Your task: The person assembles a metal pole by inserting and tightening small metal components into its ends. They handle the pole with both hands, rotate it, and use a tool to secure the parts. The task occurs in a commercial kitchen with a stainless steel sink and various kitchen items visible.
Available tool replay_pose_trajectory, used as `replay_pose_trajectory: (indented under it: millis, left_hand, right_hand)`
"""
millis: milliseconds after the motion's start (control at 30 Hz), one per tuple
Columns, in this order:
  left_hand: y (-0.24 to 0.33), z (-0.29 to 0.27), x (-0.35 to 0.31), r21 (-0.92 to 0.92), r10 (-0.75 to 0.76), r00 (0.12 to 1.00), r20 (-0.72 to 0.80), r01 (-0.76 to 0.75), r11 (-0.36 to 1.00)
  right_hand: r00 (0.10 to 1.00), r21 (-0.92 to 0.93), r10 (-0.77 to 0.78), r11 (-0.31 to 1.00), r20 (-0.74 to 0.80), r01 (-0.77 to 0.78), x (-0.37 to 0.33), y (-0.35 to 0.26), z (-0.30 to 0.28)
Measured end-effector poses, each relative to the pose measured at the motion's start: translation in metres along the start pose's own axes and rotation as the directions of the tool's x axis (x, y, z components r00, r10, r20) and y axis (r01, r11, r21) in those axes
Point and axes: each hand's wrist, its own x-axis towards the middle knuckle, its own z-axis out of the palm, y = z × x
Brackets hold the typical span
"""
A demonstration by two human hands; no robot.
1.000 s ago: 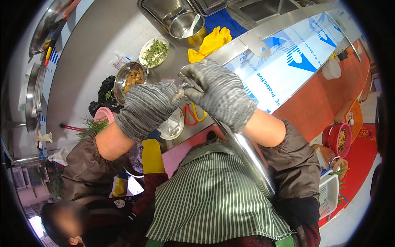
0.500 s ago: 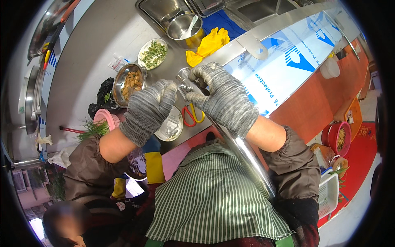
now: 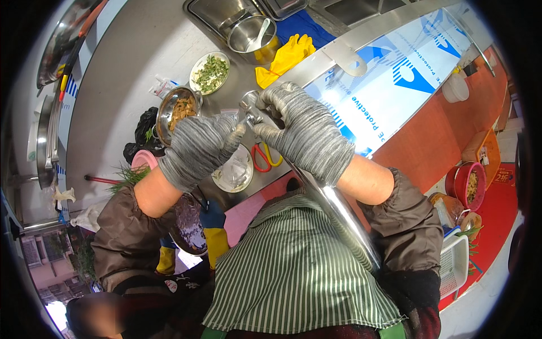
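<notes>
Both my hands wear grey knitted gloves. My right hand (image 3: 305, 130) is curled round the upper end of a long shiny metal tube (image 3: 339, 212), which slants down across my striped apron. At that end sits a small metal fitting (image 3: 252, 120). My left hand (image 3: 200, 148) is closed right beside the fitting, its fingertips at it. What those fingers pinch is hidden. Below the hands lie scissors (image 3: 261, 160) with red and yellow handles, next to a white plate (image 3: 244, 183) with clear plastic on it.
A steel bowl of brown food (image 3: 165, 116), a plate of chopped greens (image 3: 196, 66), a steel pot (image 3: 240, 35) and yellow rubber gloves (image 3: 285, 59) stand beyond my hands. At lower left, another person's gloved hand (image 3: 213, 217) is at a basin (image 3: 192, 248). A film-covered panel (image 3: 395, 79) lies right.
My left hand has shifted slightly, and its fingers stay at the fitting. My right hand keeps its hold. The other person's blue-and-yellow gloved hand and basin have moved a little.
</notes>
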Motion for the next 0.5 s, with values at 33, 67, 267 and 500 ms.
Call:
replay_pose_trajectory:
  millis: [33, 67, 267, 500]
  left_hand:
    - [-0.003, 0.000, 0.003, -0.045, 0.036, 0.999, -0.035, -0.037, 0.998]
    - [-0.006, 0.000, 0.006, -0.058, 0.077, 0.993, -0.088, -0.082, 0.995]
    - [0.010, -0.014, 0.015, -0.659, -0.469, 0.823, 0.321, 0.550, 0.513]
    - [0.020, -0.009, 0.016, -0.576, -0.426, 0.393, 0.815, 0.631, -0.520]
  right_hand:
    - [1.000, 0.006, -0.001, 1.000, 0.000, 0.001, 0.000, 0.000, 0.000]
    - [1.000, 0.011, 0.006, 1.000, 0.005, -0.006, 0.000, -0.001, 0.000]
    - [1.000, 0.032, -0.005, 0.999, -0.027, 0.006, -0.003, -0.001, 0.001]
    - [0.991, -0.209, -0.133, 0.969, 0.008, 0.132, 0.004, -0.002, 0.004]
